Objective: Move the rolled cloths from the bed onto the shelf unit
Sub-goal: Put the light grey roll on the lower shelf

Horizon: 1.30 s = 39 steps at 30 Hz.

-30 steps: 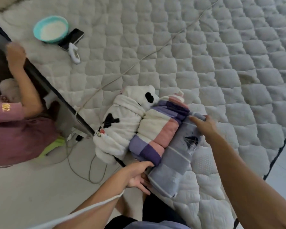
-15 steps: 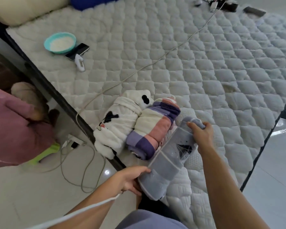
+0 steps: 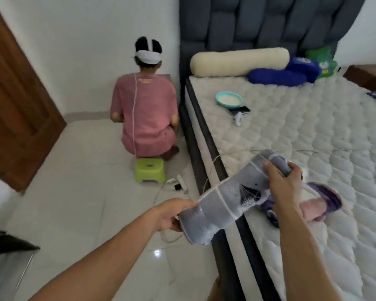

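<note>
A grey rolled cloth (image 3: 221,205) with thin white stripes hangs in the air over the bed's left edge. My left hand (image 3: 169,213) grips its lower near end and my right hand (image 3: 284,181) grips its upper far end. Behind my right forearm a purple, pink and cream striped rolled cloth (image 3: 317,203) lies on the white quilted mattress (image 3: 313,137). The white rolled cloth with black patches is hidden. A dark frame (image 3: 7,244) at the lower left edge may be the shelf unit; I cannot tell.
A person in a pink top (image 3: 143,114) sits on a green stool (image 3: 150,170) on the tiled floor beside the bed. A power strip and cables (image 3: 178,181) lie near the stool. A teal bowl (image 3: 229,98), phone (image 3: 240,110), bolster (image 3: 239,60) and blue pillows (image 3: 278,77) sit on the mattress. A wooden door (image 3: 15,105) stands left.
Both hands have lifted the grey rolled cloth off the mattress and carried it leftwards past the bed edge. My view has swung up and left, showing the room and the seated person.
</note>
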Motion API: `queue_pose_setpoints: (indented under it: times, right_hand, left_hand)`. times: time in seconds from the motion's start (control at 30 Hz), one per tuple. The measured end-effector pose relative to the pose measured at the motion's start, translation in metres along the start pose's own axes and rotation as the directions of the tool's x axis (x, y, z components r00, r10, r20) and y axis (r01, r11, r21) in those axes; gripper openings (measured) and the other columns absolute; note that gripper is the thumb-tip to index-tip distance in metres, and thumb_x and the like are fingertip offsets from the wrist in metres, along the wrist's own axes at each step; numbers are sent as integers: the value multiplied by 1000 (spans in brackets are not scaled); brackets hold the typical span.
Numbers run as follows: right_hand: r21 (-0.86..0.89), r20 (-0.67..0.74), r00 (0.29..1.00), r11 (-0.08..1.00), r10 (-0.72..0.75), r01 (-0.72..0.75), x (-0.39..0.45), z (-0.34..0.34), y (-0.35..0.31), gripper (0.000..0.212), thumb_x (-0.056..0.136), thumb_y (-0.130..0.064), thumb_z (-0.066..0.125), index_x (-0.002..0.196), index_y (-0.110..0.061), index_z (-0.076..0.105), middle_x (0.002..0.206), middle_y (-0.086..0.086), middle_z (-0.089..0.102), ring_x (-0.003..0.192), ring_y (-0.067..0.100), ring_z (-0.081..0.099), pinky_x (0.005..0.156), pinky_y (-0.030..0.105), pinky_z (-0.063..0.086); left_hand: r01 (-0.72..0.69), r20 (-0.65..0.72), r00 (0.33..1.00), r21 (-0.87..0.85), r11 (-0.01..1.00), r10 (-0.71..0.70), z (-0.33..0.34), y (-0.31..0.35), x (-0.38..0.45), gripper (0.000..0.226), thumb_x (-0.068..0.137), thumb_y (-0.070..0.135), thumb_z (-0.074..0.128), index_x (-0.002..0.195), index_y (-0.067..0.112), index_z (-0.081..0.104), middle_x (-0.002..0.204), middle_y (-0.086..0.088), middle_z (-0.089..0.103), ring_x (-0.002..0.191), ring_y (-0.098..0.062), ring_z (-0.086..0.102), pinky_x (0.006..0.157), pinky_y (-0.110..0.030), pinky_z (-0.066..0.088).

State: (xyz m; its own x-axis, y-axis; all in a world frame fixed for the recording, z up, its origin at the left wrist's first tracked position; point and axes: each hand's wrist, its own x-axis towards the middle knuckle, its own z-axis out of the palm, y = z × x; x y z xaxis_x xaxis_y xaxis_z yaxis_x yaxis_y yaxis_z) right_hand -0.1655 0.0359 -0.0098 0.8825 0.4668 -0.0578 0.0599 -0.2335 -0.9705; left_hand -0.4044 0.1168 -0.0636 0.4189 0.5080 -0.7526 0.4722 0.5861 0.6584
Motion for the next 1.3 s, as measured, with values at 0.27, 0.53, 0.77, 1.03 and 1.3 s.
queue_pose_setpoints:
  times: [0.27,0.53,0.77,1.03,1.3]
  right_hand:
    - [91,526,814,968,-245,232,-156,175,-69,68,76,-33,75,132,-13,41,117,1,51,105,18,53,85,34,45]
    - [256,831,345,851,-436,458,-303,355,-125,59,77,-24,75,128,-17,45,118,3,53,105,19,53,86,31,43]
    - [424,883,-57,740,-466,522,-409,525,-154,56,75,-23,71,126,-17,48,124,7,53,111,23,54,96,40,49]
    - [478,878,-370,613,-305,629,-522,681,-154,69,78,-27,67,138,-10,37,136,17,43,126,34,42,102,40,38]
    - [427,874,-486,519,-26,740,-614,771,-88,80,77,-36,71,140,-6,31,133,26,40,123,47,41,104,49,37]
  left_hand:
    - [-237,-479,878,-404,883,17,-173,-87,-110,17,86,32,64,82,16,69,80,0,73,76,-18,65,71,-27,50]
    - [-463,-676,718,-643,610,-168,-303,-171,-151,23,91,34,56,92,15,70,92,-1,73,81,-18,65,62,-28,48]
    - [-599,-733,588,-679,423,-344,-420,-209,-150,42,87,49,55,111,18,70,112,-2,73,104,-23,65,75,-35,52]
    - [-662,-650,566,-725,190,-506,-504,-219,-138,42,92,50,48,94,16,72,78,1,79,87,-21,69,73,-32,53]
    - [-643,-525,607,-766,21,-597,-581,-287,-126,45,94,50,47,89,11,69,57,-2,74,48,-16,70,51,-25,49]
